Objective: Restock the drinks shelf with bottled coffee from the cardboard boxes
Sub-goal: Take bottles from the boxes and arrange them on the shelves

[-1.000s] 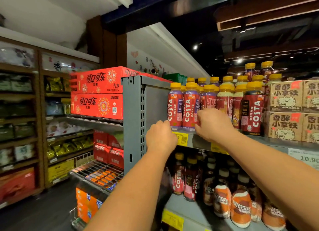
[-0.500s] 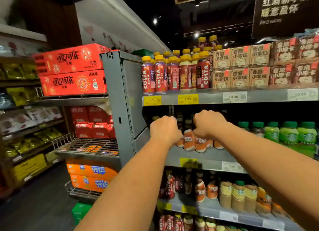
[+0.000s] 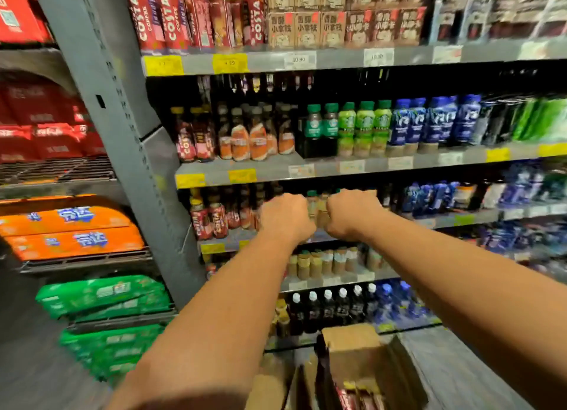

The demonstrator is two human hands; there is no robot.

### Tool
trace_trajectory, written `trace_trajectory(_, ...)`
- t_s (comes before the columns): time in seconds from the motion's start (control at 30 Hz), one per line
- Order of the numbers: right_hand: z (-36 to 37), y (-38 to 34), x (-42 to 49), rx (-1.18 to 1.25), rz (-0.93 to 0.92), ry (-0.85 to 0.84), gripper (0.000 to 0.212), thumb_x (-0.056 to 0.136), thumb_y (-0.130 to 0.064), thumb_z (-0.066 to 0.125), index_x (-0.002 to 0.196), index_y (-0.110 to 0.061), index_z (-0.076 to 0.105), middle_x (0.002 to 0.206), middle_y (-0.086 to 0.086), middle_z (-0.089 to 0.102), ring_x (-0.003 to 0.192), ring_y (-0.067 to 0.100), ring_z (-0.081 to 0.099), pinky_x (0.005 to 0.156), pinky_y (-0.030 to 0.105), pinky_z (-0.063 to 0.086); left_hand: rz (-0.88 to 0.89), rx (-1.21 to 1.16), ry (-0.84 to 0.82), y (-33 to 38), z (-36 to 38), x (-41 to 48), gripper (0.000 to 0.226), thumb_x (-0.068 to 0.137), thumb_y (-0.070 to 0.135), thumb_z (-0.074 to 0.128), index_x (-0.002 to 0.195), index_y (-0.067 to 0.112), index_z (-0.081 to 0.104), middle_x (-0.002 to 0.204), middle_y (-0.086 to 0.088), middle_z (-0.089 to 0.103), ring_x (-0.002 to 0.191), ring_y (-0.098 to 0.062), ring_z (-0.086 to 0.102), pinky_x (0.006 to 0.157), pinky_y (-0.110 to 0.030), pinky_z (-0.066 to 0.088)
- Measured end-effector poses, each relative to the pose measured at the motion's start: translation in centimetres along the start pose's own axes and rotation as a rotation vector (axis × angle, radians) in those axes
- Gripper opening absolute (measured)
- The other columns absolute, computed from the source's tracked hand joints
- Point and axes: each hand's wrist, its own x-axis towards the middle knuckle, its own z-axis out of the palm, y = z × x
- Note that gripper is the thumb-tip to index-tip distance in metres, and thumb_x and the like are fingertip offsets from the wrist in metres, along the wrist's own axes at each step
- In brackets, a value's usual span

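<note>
Drinks shelf (image 3: 276,172) behind left hand (image 3: 287,218), right hand (image 3: 352,215), fingers (image 3: 282,198) curled, empty; cardboard box (image 3: 352,357) well below.

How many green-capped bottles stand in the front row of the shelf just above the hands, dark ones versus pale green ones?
Dark green-capped bottles: 2
Pale green bottles: 3
Total: 5

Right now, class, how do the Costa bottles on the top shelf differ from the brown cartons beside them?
The Costa bottles are tall, round and red-labelled; the brown cartons are squat and boxy. The bottles stand one layer high; the cartons are stacked two high. Yellow price tags sit below the bottles, white tags below the cartons. Both stand side by side on the top shelf.
</note>
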Motion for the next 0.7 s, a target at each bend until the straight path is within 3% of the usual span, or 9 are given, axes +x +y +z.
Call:
trace_trajectory(0.1,2.7,1.9,-1.5,-0.008,0.014,-0.082,0.026,0.091,-0.034,0.052,0.107,-0.013,0.059,0.111,0.01,0.062,0.104,0.029,0.06,0.075,0.035,0.045,0.035,-0.01,-0.048,2.6,2.8,-0.6,0.017,0.09,0.029,0.055,0.092,0.013,0.059,0.094,-0.009,0.061,0.086,-0.029,0.06,0.064,-0.033,0.042)
trace_trajectory(0.27,7.6,5.4,-3.3,-0.035,0.028,-0.163,0.017,0.09,-0.032,0.052,0.086,-0.016,0.05,0.069,0.001,0.043,0.075,0.026,0.05,0.066,0.032,0.041,0.088,0.001,-0.126,7.0,8.1,-0.7,0.018,0.092,0.026,0.052,0.1,0.014,0.062,0.094,-0.007,0.06,0.088,-0.028,0.059,0.066,-0.035,0.042)
trace_trajectory(0.4,12.2,8.5,-4.4,0.01,0.017,-0.261,0.014,0.087,-0.03,0.052,0.09,-0.016,0.052,0.082,0.004,0.048,0.084,0.028,0.055,0.068,0.033,0.041,0.057,-0.019,-0.221,10.6,12.3,-0.7,0.013,0.091,0.027,0.053,0.093,0.015,0.057,0.089,-0.004,0.056,0.087,-0.026,0.057,0.067,-0.035,0.041)
trace_trajectory(0.53,17.5,10.9,-5.8,0.017,-0.045,-0.293,0.014,0.088,-0.03,0.053,0.088,-0.016,0.052,0.084,0.006,0.048,0.079,0.028,0.05,0.066,0.032,0.039,-0.003,-0.044,-0.291,13.6,17.2,-1.7,0.021,0.09,0.031,0.055,0.102,0.016,0.062,0.099,-0.006,0.061,0.097,-0.029,0.061,0.068,-0.034,0.041)
trace_trajectory(0.7,23.6,12.3,-6.7,0.059,-0.084,-0.33,0.019,0.087,-0.026,0.053,0.099,-0.013,0.061,0.087,0.006,0.053,0.078,0.028,0.051,0.064,0.031,0.04,-0.057,-0.053,-0.442,15.4,23.7,-3.2,0.012,0.088,0.022,0.052,0.091,0.013,0.059,0.088,-0.004,0.058,0.081,-0.024,0.057,0.063,-0.033,0.043)
